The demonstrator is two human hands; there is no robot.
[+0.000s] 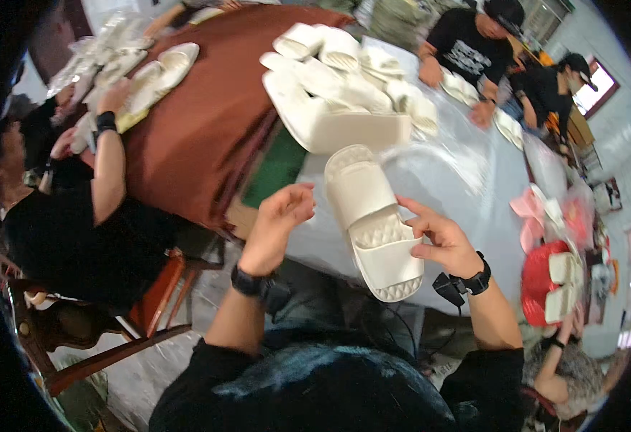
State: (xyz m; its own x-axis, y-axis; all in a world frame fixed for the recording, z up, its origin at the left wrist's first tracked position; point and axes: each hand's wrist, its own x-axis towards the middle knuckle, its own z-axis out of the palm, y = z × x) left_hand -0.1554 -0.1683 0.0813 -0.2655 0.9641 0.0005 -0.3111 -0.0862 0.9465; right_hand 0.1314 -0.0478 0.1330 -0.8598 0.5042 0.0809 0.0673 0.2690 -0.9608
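A pair of cream slide slippers [362,194], laid together toe to heel with one strap at each end, is held tilted above the near edge of the table. My right hand [441,237] grips the pair by its right side, thumb over the lower strap and fingers near the middle. To the left of the slippers is my left hand [281,219], its fingers loosely bent and slightly blurred, with nothing in it and a gap between it and the pair. Just beyond lies a heap of cream slippers [330,86], partly inside an open white tray-like holder [359,133].
The table has a clear plastic cover [466,180]. On the left, a brown-red cloth-covered surface [193,122] carries more slippers [157,75], handled by a person in black. Two people work at the far right. A red basket [538,281] with slippers stands right; a wooden chair [157,302] stands left.
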